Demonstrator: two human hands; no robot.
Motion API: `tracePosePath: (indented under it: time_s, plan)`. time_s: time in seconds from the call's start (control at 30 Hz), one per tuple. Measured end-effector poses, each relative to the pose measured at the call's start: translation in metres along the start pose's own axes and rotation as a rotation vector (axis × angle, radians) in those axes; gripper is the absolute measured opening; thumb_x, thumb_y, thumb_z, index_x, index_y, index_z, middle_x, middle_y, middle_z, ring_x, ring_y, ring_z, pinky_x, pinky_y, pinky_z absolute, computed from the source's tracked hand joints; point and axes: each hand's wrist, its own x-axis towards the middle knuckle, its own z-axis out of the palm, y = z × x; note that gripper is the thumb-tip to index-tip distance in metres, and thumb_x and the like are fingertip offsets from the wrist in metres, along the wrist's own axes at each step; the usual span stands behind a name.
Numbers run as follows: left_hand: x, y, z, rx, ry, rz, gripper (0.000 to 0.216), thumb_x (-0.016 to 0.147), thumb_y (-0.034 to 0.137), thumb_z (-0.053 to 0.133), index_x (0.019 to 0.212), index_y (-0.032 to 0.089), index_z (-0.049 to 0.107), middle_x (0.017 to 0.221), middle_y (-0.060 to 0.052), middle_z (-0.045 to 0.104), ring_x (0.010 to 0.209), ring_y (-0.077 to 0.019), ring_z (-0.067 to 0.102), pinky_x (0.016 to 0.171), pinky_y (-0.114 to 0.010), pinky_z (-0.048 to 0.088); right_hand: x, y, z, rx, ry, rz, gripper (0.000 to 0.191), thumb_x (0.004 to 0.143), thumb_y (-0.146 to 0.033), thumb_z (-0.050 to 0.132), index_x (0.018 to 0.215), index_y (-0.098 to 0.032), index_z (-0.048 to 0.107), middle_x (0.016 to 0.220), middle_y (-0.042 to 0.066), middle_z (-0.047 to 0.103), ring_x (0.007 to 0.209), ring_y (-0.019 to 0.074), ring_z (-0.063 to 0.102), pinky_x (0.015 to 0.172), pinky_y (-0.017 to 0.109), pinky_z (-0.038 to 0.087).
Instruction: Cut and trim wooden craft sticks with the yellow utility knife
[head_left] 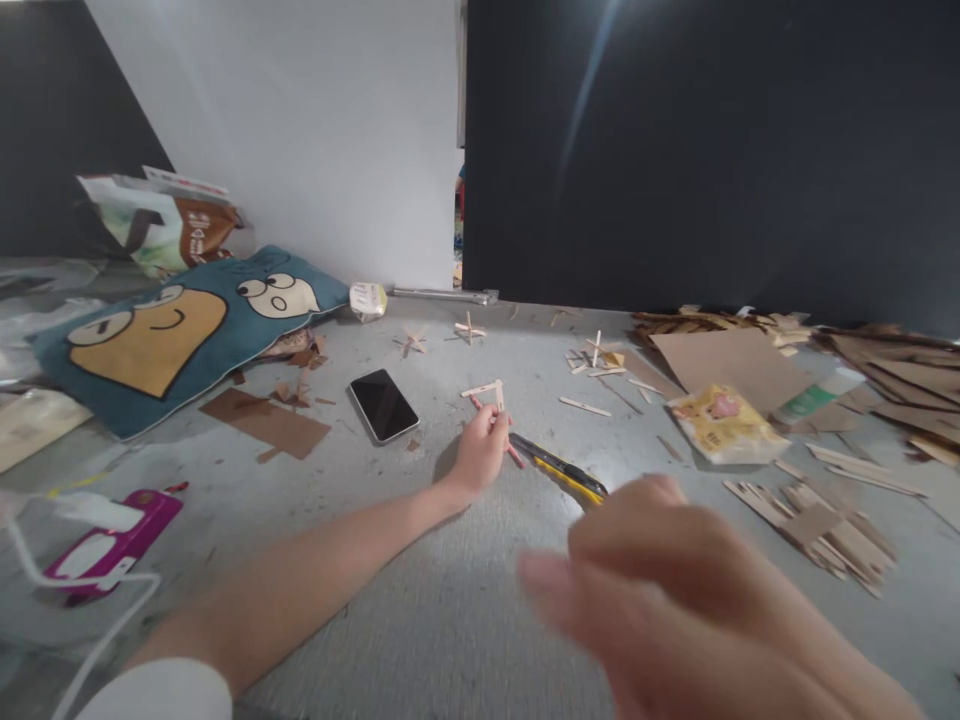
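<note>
My left hand (482,447) rests on the grey table with its fingers closed on a short joined piece of wooden craft sticks (500,393). A red pencil (516,456) passes beneath that hand. Just to the right lies a black-and-yellow utility knife (559,465), its near end partly covered from view. Large and blurred in the foreground, my right hand (675,590) is raised close to the camera. Its fingers look curled and its thumb points left, but whether it holds anything is hidden.
A phone (384,405) lies left of my left hand. Small stick assemblies (470,328) stand at the back. On the right are a yellow packet (726,425), a glue tube (817,397), bundled sticks (817,530) and cardboard (720,365). A cushion (180,330) and power strip (124,540) occupy the left.
</note>
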Motion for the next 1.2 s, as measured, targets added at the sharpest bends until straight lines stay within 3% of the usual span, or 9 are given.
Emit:
tracePosePath:
  time_s: [0.1, 0.23, 0.33, 0.4, 0.47, 0.67, 0.87, 1.0, 1.2]
  plan:
    - [0.006, 0.002, 0.000, 0.025, -0.015, 0.013, 0.027, 0.099, 0.045, 0.050, 0.084, 0.022, 0.049, 0.054, 0.007, 0.044, 0.048, -0.0121, 0.045, 0.052, -0.024, 0.039, 0.020, 0.035, -0.008, -0.342, 0.111, -0.057, 0.056, 0.098, -0.010, 0.046, 0.146, -0.038, 0.056, 0.106, 0.009, 0.070, 0.092, 0.0263, 0.069, 0.080, 0.042, 0.059]
    - [0.019, 0.009, -0.005, 0.073, -0.152, 0.020, 0.026, 0.100, 0.044, 0.046, 0.086, 0.023, 0.049, 0.049, 0.009, 0.044, 0.042, -0.0113, 0.043, 0.050, -0.023, 0.041, 0.029, 0.115, -0.012, -0.551, 0.070, 0.153, 0.031, 0.100, -0.020, 0.043, 0.119, -0.020, 0.068, 0.096, 0.010, 0.068, 0.087, 0.0248, 0.067, 0.081, 0.039, 0.054]
    - [0.027, 0.015, -0.014, 0.121, -0.258, 0.044, 0.029, 0.099, 0.047, 0.050, 0.083, 0.023, 0.047, 0.051, 0.007, 0.051, 0.043, -0.0126, 0.052, 0.048, -0.023, 0.042, 0.022, 0.163, -0.009, -0.636, -0.037, 0.334, 0.022, 0.101, -0.029, 0.050, 0.110, -0.017, 0.067, 0.093, 0.009, 0.067, 0.086, 0.0250, 0.066, 0.079, 0.038, 0.052]
    - [0.030, 0.018, -0.020, 0.168, -0.297, 0.068, 0.031, 0.099, 0.049, 0.050, 0.082, 0.023, 0.047, 0.058, 0.004, 0.059, 0.043, -0.0120, 0.054, 0.044, -0.023, 0.040, 0.015, 0.181, -0.005, -0.670, -0.133, 0.370, 0.015, 0.098, -0.029, 0.056, 0.101, -0.018, 0.065, 0.097, 0.010, 0.067, 0.091, 0.0255, 0.066, 0.081, 0.037, 0.051]
    - [0.033, 0.017, -0.024, 0.169, -0.318, 0.084, 0.033, 0.100, 0.050, 0.049, 0.082, 0.022, 0.048, 0.065, 0.002, 0.062, 0.043, -0.0109, 0.054, 0.043, -0.023, 0.040, 0.011, 0.190, -0.002, -0.681, -0.196, 0.398, 0.013, 0.098, -0.029, 0.058, 0.092, -0.019, 0.061, 0.093, 0.009, 0.066, 0.086, 0.0246, 0.064, 0.077, 0.036, 0.050]
    - [0.041, 0.007, -0.029, 0.033, -0.346, 0.048, 0.027, 0.098, 0.046, 0.052, 0.104, 0.020, 0.050, 0.069, 0.002, 0.064, 0.043, -0.0092, 0.051, 0.042, -0.021, 0.040, 0.003, 0.205, -0.002, -0.660, -0.134, 0.456, 0.010, 0.096, -0.023, 0.058, 0.086, -0.023, 0.058, 0.086, 0.008, 0.068, 0.087, 0.0264, 0.068, 0.075, 0.035, 0.051]
    - [0.039, 0.008, -0.031, -0.030, -0.358, 0.002, 0.032, 0.098, 0.041, 0.055, 0.122, 0.022, 0.044, 0.081, 0.001, 0.066, 0.042, -0.0074, 0.052, 0.041, -0.021, 0.042, 0.003, 0.214, -0.015, -0.672, -0.029, 0.530, 0.007, 0.098, -0.024, 0.055, 0.102, -0.020, 0.060, 0.085, 0.009, 0.073, 0.076, 0.0268, 0.072, 0.064, 0.032, 0.049]
    - [0.036, 0.014, -0.033, -0.056, -0.451, -0.020, 0.040, 0.099, 0.039, 0.057, 0.132, 0.022, 0.041, 0.082, 0.002, 0.064, 0.042, -0.0070, 0.053, 0.041, -0.021, 0.043, 0.005, 0.210, -0.017, -0.754, 0.119, 0.336, 0.022, 0.106, -0.029, 0.044, 0.117, -0.021, 0.062, 0.105, 0.013, 0.075, 0.091, 0.0275, 0.074, 0.071, 0.033, 0.053]
    - [0.025, 0.020, -0.028, -0.129, -0.545, -0.094, 0.037, 0.101, 0.038, 0.055, 0.132, 0.022, 0.044, 0.069, 0.007, 0.053, 0.044, -0.0091, 0.053, 0.042, -0.022, 0.042, -0.003, 0.212, -0.009, -0.855, 0.000, 0.144, 0.033, 0.111, -0.028, 0.035, 0.119, -0.018, 0.066, 0.090, 0.009, 0.073, 0.070, 0.0187, 0.071, 0.061, 0.025, 0.048]
